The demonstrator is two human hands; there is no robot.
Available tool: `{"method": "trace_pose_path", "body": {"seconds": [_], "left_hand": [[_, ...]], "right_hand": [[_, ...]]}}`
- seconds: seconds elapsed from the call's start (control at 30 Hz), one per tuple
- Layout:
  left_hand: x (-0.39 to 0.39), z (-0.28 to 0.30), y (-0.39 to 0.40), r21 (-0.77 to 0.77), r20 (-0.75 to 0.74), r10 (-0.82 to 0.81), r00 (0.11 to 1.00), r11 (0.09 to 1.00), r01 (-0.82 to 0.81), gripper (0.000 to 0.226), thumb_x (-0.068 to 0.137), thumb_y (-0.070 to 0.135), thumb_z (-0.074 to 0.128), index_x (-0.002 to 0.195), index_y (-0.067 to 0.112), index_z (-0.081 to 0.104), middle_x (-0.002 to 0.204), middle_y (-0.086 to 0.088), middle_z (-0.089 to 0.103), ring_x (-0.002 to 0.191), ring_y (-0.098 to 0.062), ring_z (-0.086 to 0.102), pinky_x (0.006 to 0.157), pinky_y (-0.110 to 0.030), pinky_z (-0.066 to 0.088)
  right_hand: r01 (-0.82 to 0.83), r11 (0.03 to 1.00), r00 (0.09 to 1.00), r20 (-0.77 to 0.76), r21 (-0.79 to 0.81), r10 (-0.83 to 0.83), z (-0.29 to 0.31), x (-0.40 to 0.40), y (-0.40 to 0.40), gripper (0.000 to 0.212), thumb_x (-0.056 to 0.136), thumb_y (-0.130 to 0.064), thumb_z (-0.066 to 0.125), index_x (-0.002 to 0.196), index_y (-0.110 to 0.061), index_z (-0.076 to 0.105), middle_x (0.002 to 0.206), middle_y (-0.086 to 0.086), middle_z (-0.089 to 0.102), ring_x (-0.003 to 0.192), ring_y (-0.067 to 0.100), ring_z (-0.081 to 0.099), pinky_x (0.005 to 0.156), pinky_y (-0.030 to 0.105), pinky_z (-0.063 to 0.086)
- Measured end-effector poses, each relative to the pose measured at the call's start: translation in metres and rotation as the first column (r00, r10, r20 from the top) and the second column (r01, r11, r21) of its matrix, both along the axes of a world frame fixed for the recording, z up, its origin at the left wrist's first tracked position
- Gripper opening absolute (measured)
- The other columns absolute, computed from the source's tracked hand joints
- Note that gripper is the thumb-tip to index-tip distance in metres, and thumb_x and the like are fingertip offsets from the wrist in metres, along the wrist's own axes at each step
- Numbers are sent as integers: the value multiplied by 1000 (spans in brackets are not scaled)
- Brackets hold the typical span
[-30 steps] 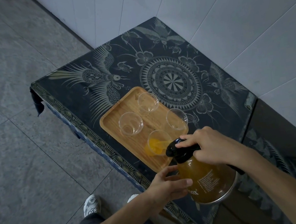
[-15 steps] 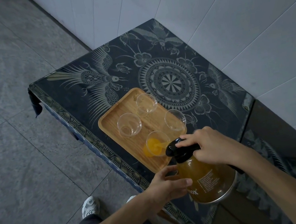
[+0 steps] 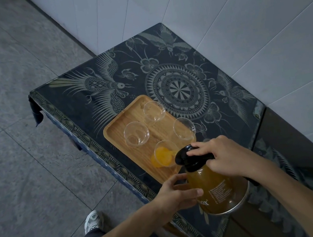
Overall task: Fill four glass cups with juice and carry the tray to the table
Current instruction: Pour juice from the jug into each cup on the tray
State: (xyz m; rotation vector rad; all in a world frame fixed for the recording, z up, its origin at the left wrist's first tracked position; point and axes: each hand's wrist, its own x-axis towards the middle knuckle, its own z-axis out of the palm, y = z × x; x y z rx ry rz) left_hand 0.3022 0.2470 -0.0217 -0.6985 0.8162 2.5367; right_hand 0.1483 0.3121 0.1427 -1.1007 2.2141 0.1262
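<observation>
four cups (image 3: 136, 133) on tray (image 3: 116, 133), jug (image 3: 215, 185) just behind it.

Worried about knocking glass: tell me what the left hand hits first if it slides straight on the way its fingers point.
The left hand already rests on the juice jug, its fingers pointing across the amber body. Going straight on, it meets the jug itself, not the cups; depth is hard to judge.

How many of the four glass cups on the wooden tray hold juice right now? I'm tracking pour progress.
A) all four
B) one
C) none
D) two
B: only the cup nearest the jug shows orange juice, while the other three cups on the wooden tray look clear and empty; the right hand presses the jug's black top and the left hand steadies its side.
</observation>
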Motion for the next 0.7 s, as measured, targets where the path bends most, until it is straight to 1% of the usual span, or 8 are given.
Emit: {"method": "trace_pose_path", "body": {"seconds": [0.1, 0.17, 0.27, 0.37, 0.43, 0.57, 0.63, 0.7], "left_hand": [[1, 5, -2, -18, -6, -11, 1000, 1000, 11, 83, 70, 12, 97, 140, 24, 54, 138, -11, 67, 118, -29, 74, 97, -40, 63], [1, 9, -5, -40, -13, -23, 1000, 999, 22, 81, 72, 12, 96, 140, 24, 54, 138, -10, 66, 120, -29, 73, 97, -40, 63], [-1, 16, -11, -68, -27, -24, 999, 997, 22, 81, 74, 12, 96, 142, 24, 53, 139, -9, 64, 123, -28, 70, 94, -39, 64], [-1, 24, -18, -125, -57, -45, 997, 991, 37, 80, 77, 12, 93, 143, 25, 51, 137, -5, 63, 122, -26, 68, 93, -36, 65], [-1, 28, -21, -163, -73, -52, 996, 986, 40, 80, 78, 12, 93, 144, 26, 50, 136, -3, 62, 122, -25, 67, 93, -37, 65], [-4, 36, -30, -218, -109, -74, 991, 975, 49, 81, 78, 12, 92, 146, 27, 50, 135, -1, 61, 121, -21, 65, 90, -34, 65], [-6, 39, -35, -242, -125, -88, 988, 969, 56, 81, 79, 11, 91, 147, 26, 50, 133, 2, 60, 118, -17, 65, 90, -33, 64], [-12, 43, -38, -283, -140, -112, 984, 957, 69, 80, 79, 12, 91, 147, 25, 50, 132, 2, 60, 116, -15, 65, 91, -33, 64]], "right_hand": [[20, 1000, 1000, -2, -24, -20, 5, 3, 5, 69, 83, -1, 52, 136, -44, 61, 156, -11, 45, 113, 17, 65, 81, 11, 38], [44, 998, 999, -9, -51, -44, 10, 7, 8, 69, 84, 0, 53, 136, -44, 61, 155, -15, 45, 91, -2, 65, 71, 6, 32], [75, 989, 997, -21, -125, -79, 15, 12, 15, 69, 84, 1, 54, 135, -43, 62, 154, -17, 45, 65, -25, 48, 59, 6, 34], [112, 973, 993, -11, -204, -116, 20, 16, 25, 69, 83, 5, 54, 133, -40, 65, 153, -14, 48, 55, -5, 58, 54, 11, 41], [122, 961, 992, -9, -250, -129, 23, 19, 30, 70, 82, 7, 55, 132, -40, 66, 152, -13, 50, 47, 7, 55, 50, 12, 40], [187, 926, 980, -3, -327, -199, 26, 21, 36, 70, 81, 11, 58, 130, -38, 67, 149, -15, 50, 49, 1, 57, 51, 10, 40], [210, 909, 974, -4, -360, -227, 26, 21, 41, 73, 81, 11, 59, 129, -44, 66, 148, -18, 50, 46, 16, 58, 48, 13, 40], [227, 893, 968, -8, -389, -249, 26, 19, 45, 74, 81, 11, 60, 129, -45, 66, 148, -18, 51, 47, 19, 59, 48, 13, 40]]}}
